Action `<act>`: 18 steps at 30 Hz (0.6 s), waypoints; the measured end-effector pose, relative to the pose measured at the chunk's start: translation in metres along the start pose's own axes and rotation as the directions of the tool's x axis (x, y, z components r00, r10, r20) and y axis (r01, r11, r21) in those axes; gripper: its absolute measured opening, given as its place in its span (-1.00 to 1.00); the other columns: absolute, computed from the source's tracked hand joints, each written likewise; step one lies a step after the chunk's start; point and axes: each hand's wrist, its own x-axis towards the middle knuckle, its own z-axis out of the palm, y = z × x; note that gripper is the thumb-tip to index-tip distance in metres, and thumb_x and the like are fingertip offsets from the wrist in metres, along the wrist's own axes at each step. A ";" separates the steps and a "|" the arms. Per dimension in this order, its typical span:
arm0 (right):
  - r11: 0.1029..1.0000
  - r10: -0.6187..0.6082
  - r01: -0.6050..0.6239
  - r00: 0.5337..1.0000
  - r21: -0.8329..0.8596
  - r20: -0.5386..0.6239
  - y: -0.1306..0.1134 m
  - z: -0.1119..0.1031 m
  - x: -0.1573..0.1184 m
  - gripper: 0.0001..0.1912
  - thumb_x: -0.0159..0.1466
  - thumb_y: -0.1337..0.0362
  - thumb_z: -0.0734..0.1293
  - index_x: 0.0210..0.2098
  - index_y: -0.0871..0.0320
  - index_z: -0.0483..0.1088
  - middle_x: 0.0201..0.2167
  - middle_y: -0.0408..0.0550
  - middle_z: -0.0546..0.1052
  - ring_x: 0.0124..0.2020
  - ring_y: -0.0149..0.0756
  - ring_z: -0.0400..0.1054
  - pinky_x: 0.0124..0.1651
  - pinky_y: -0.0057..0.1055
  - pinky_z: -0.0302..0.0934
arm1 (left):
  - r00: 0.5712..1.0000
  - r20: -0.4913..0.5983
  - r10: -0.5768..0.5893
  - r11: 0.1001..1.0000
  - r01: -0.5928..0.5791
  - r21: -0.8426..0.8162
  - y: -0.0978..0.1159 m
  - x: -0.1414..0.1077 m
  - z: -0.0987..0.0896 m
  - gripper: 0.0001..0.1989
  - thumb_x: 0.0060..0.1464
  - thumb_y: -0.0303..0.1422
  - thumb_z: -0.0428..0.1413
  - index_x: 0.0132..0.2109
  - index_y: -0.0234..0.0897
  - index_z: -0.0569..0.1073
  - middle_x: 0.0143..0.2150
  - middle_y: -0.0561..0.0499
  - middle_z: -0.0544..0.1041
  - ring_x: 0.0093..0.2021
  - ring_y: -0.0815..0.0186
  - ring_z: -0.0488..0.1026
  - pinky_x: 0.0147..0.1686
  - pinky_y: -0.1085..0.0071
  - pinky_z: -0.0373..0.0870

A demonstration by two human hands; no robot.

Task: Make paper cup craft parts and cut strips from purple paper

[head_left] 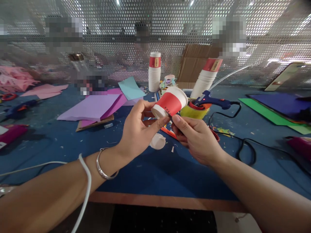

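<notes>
1. Cup (170, 102), red and white: held above the tabletop (145, 181), tilted, mouth toward the far right, base toward the near left.
2. Left hand (136, 129): gripping the cup, fingers and thumb about its base end.
3. Right hand (196, 137): closed on a dark tool (170, 116), slim, mostly hidden, its tip at the cup's side; type cannot be told.
4. Step in hand, as judged: close work on the cup's side near the base. This hold calls for a steady left hand and fine control of the tool.
5. White disc (157, 141): on the tabletop, below the cup.
6. Cup stacks, two: one upright (154, 72), far centre; one leaning (206, 76), far right.
7. Glue gun (215, 101), blue: right of the cup, over a yellow roll (194, 113).
8. Purple paper (89, 106): left. Green paper (272, 115): right.
</notes>
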 end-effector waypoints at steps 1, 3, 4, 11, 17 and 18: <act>1.000 -0.013 0.013 1.000 -0.013 0.000 0.000 0.000 0.000 -0.41 0.20 -0.24 0.41 -0.57 0.13 0.27 -0.67 -0.30 0.10 -0.67 -0.57 -0.17 -0.66 -0.47 -0.32 | 1.000 0.000 0.009 1.000 -0.009 0.009 0.000 0.000 0.000 -0.59 -0.04 -0.20 0.43 -0.13 -0.23 0.46 -0.15 -0.06 0.59 -0.19 0.24 0.56 -0.28 0.36 0.61; 0.998 -0.040 0.040 0.999 -0.043 0.001 0.002 -0.002 0.000 -0.42 0.22 -0.22 0.40 -0.57 0.14 0.28 -0.66 -0.29 0.13 -0.67 -0.56 -0.15 -0.66 -0.47 -0.31 | 1.000 -0.007 0.030 0.999 -0.030 0.032 0.002 -0.001 0.000 -0.58 -0.04 -0.21 0.43 -0.11 -0.23 0.45 -0.13 -0.07 0.58 -0.18 0.24 0.55 -0.28 0.36 0.62; 0.997 -0.051 0.051 0.999 -0.059 0.002 0.002 -0.002 -0.001 -0.43 0.24 -0.22 0.39 -0.56 0.14 0.28 -0.66 -0.28 0.14 -0.66 -0.56 -0.15 -0.66 -0.47 -0.30 | 0.999 -0.010 0.040 0.998 -0.040 0.042 0.002 -0.001 0.000 -0.57 -0.04 -0.22 0.44 -0.10 -0.23 0.45 -0.13 -0.07 0.57 -0.17 0.24 0.55 -0.28 0.36 0.62; 0.992 -0.061 0.059 0.998 -0.114 -0.017 0.007 -0.004 -0.001 -0.44 0.26 -0.22 0.36 -0.53 0.14 0.32 -0.66 -0.29 0.13 -0.66 -0.55 -0.14 -0.65 -0.46 -0.28 | 0.998 0.052 0.032 0.999 -0.033 0.027 -0.001 -0.003 0.001 -0.55 -0.04 -0.25 0.44 -0.08 -0.22 0.44 -0.11 -0.08 0.56 -0.14 0.19 0.58 -0.19 0.26 0.61; 0.987 -0.086 0.082 0.996 -0.140 -0.020 0.004 -0.003 -0.003 -0.41 0.24 -0.25 0.36 -0.55 0.14 0.29 -0.66 -0.28 0.13 -0.65 -0.54 -0.12 -0.64 -0.45 -0.26 | 0.992 0.054 0.112 0.988 -0.117 0.103 -0.004 -0.005 0.000 -0.57 -0.02 -0.27 0.43 -0.07 -0.20 0.43 -0.09 -0.09 0.55 -0.11 0.16 0.55 -0.09 0.15 0.61; 0.985 -0.095 0.091 0.995 -0.147 -0.018 0.004 -0.003 -0.004 -0.41 0.25 -0.25 0.36 -0.55 0.13 0.29 -0.66 -0.28 0.12 -0.65 -0.54 -0.12 -0.64 -0.45 -0.26 | 0.991 0.057 0.125 0.985 -0.131 0.113 -0.004 -0.005 0.000 -0.57 -0.01 -0.28 0.42 -0.06 -0.20 0.42 -0.09 -0.09 0.54 -0.10 0.15 0.55 -0.09 0.14 0.61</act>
